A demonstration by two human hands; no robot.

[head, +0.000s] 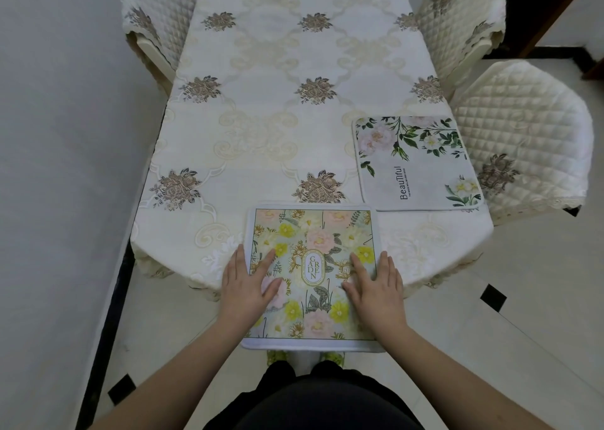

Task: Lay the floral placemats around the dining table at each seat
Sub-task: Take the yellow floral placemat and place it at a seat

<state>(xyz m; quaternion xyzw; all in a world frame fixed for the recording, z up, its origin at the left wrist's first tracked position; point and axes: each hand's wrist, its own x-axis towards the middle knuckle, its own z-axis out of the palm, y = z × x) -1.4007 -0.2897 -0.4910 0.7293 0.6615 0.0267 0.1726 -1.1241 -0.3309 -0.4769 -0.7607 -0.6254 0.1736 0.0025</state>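
At lower centre, the "GARDEN" placemat (313,276) overhung the worktop's (294,109) near edge. The left hand (249,285) and right hand (376,284) pressed flat, gripping nothing, equally near.

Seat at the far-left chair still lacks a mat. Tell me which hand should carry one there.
Left, probably. The left hand lies on the Garden mat, on the far-left chair's side; the right hand would cross over.

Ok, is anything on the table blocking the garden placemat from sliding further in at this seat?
Nothing visible. Both hands, left and right, lie flat on the garden placemat. Bare tablecloth lies ahead; the other placemat sits off right.
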